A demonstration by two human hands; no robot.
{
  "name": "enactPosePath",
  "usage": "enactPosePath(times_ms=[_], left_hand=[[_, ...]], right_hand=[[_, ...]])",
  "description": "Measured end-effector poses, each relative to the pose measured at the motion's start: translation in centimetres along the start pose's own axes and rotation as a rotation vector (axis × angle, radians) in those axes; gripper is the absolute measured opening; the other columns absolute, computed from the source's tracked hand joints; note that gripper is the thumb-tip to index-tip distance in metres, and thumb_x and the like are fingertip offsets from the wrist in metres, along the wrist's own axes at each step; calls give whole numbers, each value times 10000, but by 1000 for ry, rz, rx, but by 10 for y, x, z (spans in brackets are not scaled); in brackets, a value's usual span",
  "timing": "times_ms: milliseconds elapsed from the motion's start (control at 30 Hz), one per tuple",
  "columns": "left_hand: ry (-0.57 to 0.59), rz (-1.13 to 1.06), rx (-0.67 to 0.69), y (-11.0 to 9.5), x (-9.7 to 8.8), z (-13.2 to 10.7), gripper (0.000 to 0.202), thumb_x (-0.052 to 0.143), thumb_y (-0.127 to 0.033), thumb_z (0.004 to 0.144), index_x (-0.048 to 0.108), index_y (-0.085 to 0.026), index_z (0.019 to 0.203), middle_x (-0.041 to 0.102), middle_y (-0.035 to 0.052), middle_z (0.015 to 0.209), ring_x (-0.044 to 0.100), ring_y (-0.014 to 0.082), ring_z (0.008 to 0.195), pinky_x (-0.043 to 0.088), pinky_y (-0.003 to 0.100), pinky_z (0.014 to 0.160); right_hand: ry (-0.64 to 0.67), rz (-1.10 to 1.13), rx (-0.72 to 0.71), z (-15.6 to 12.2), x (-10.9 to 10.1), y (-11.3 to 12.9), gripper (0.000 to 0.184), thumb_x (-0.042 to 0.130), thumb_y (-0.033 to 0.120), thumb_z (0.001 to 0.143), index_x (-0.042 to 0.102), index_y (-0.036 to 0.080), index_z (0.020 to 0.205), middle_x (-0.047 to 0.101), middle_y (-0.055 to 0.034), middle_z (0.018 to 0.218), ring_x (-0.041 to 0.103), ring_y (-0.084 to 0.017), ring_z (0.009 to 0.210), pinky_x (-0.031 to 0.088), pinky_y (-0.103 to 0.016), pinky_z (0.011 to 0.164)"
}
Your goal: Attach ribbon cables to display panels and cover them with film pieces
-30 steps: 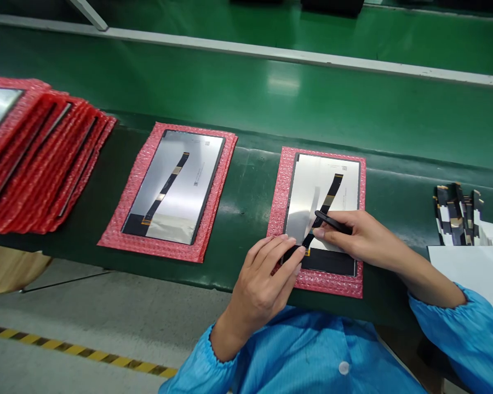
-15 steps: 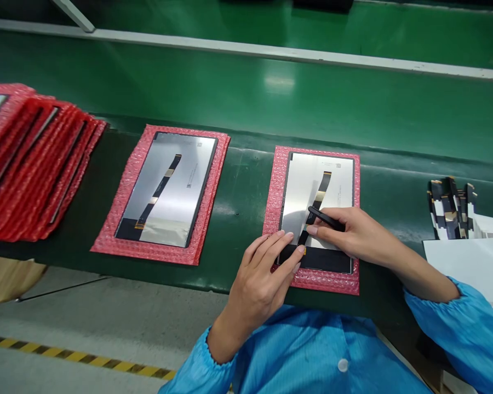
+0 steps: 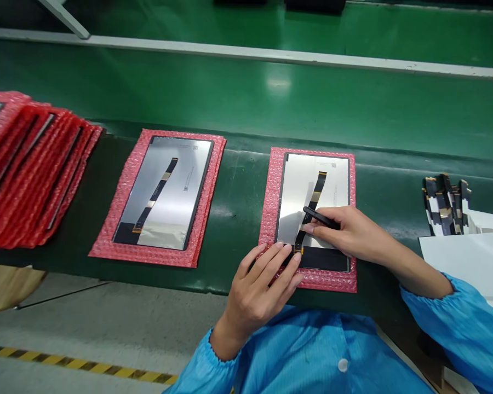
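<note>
A silver display panel lies face down on a red bubble-wrap sheet on the dark green bench. A black flex cable runs diagonally down the panel's back. My right hand grips black tweezers, whose tip rests on the cable near its middle. My left hand lies flat with fingertips pressing the panel's lower left corner, beside the cable's lower end. A second panel with its own flex cable lies on a stack of red sheets to the left.
A fanned pile of red bubble-wrapped panels fills the far left. Several loose black flex cables lie at the right, beside white paper. A green conveyor belt runs behind the bench. Grey floor with a yellow-black stripe lies below.
The flex cable has been laid flatter on the panel and its raised shadow has shrunk. My left fingers slid slightly down toward the panel's lower corner. The view drifted a little.
</note>
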State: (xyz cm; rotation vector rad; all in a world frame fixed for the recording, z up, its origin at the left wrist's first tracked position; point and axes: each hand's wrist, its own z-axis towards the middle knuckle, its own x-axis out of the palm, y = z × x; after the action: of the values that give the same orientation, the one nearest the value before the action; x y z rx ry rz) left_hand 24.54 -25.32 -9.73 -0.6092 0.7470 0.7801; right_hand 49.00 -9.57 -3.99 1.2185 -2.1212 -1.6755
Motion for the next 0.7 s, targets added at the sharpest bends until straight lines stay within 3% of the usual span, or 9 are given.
enactPosePath(times_ms=[133,267,467,567,700], left_hand=[[8,35,21,1,1,4,241,722,-249,1347,899,-130,1458,989,136,1397,966,313,1303,782,495,1191],[52,49,5,1,3,-4,308,834,-290,1292,888,-122,1544,973,149,1446,945,328,1335,780,534,1241],[300,90,-95,-5,4,-23,614,1053,-281,1064,933,-452,1642,900,129,1621,904,440,1457,828,714,1275],[326,114,-128,-9,8,-25,660,1050,-291,1031,925,-472,1653,898,146,1609,907,470,1441,821,791,1255],[265,73,-166,-9,11,-26,571,981,-307,1090,934,-462,1638,902,151,1603,915,438,1439,811,745,1274]], right_hand=[[-20,31,-23,0,0,-1,492,793,771,1005,658,402,709,592,-18,720,486,-304,713,347,-443,719],[-31,56,-61,1,0,-6,494,777,765,1048,671,419,712,594,-18,698,478,-292,679,332,-421,677],[-44,38,-80,1,1,-11,510,760,758,1061,640,413,705,593,-8,689,467,-278,648,330,-433,659],[-76,36,-105,-1,-1,-12,446,812,719,1051,699,422,738,644,-10,701,504,-283,649,340,-440,663],[-156,13,-172,-8,-9,-12,273,836,657,1079,846,443,910,768,-19,771,582,-297,666,378,-456,682]])
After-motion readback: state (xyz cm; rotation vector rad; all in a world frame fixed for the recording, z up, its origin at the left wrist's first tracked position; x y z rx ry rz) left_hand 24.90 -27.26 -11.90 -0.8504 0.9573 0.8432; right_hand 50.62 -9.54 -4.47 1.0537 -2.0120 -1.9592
